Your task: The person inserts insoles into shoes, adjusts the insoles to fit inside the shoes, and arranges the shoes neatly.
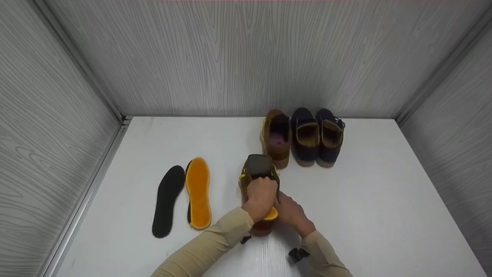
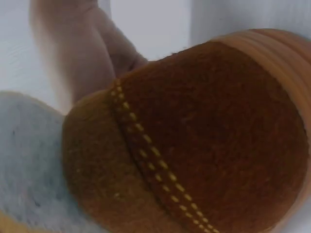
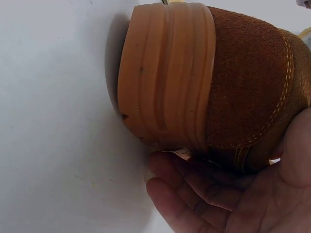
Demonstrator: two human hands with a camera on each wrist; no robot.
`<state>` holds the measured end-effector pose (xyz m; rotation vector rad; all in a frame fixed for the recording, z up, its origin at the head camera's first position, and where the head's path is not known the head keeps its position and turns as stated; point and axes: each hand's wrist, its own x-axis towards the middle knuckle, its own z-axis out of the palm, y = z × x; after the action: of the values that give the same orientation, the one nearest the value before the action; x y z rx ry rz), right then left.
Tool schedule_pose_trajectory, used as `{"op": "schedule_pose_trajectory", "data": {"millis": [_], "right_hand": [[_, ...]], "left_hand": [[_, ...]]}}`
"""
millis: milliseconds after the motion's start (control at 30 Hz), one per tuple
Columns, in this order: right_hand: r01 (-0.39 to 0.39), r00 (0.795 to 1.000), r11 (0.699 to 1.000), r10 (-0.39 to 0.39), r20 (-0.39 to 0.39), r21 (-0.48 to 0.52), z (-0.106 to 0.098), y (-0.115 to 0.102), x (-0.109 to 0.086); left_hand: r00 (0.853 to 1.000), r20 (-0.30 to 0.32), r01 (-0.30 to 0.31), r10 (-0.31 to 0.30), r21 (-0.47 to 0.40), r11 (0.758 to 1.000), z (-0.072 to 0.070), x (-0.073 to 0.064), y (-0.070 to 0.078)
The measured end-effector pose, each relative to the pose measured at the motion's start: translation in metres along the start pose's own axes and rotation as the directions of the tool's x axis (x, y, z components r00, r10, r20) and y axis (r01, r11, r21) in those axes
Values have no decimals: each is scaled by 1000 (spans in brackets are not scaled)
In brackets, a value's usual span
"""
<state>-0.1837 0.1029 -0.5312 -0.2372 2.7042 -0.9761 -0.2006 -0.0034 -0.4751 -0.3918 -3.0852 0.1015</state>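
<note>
A brown suede shoe (image 1: 262,229) with yellow laces stands on the table, its heel towards me and its tongue (image 1: 258,165) raised. My left hand (image 1: 263,196) reaches into the shoe's opening, with curled fingers around an orange insole (image 1: 271,214) whose heel end sticks up out of the shoe. The insole's grey underside (image 2: 29,155) shows in the left wrist view. My left fingertips are hidden. My right hand (image 1: 291,210) grips the shoe's right side. In the right wrist view its fingers (image 3: 194,189) curl low along the side, close to the rubber sole (image 3: 167,77).
Left of the shoe lie a black insole (image 1: 168,202) and an orange insole (image 1: 198,194) on top of another dark one. Behind stand the matching brown shoe (image 1: 282,154) and a pair of navy shoes (image 1: 303,156). Grey wood-patterned panels (image 1: 246,57) enclose the white table (image 1: 384,215).
</note>
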Motion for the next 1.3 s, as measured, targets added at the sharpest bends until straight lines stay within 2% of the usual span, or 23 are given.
{"op": "schedule_pose_trajectory", "data": {"millis": [300,467,700,967,1133,1300], "right_hand": [[8,1000,1000,-8,2,2,0,1,-1],[15,1000,1000,-15,12,25,0,1,-3],[-1,1000,999,0,17,50,1,2,-3],[19,1000,997,-20,18,81,2,2,-3],[7,1000,995,-9,25,99,0,2,-3],[-18,1000,994,16,22,112,0,5,-3]], "left_hand": [[995,99,-11,6,52,999,5,21,1],[994,111,-5,-3,67,998,11,28,4],[993,121,5,-14,70,998,19,31,3],[998,61,-20,15,88,996,23,30,-4],[996,84,-31,25,70,997,23,30,-6],[993,115,-31,25,45,999,16,26,-5]]}}
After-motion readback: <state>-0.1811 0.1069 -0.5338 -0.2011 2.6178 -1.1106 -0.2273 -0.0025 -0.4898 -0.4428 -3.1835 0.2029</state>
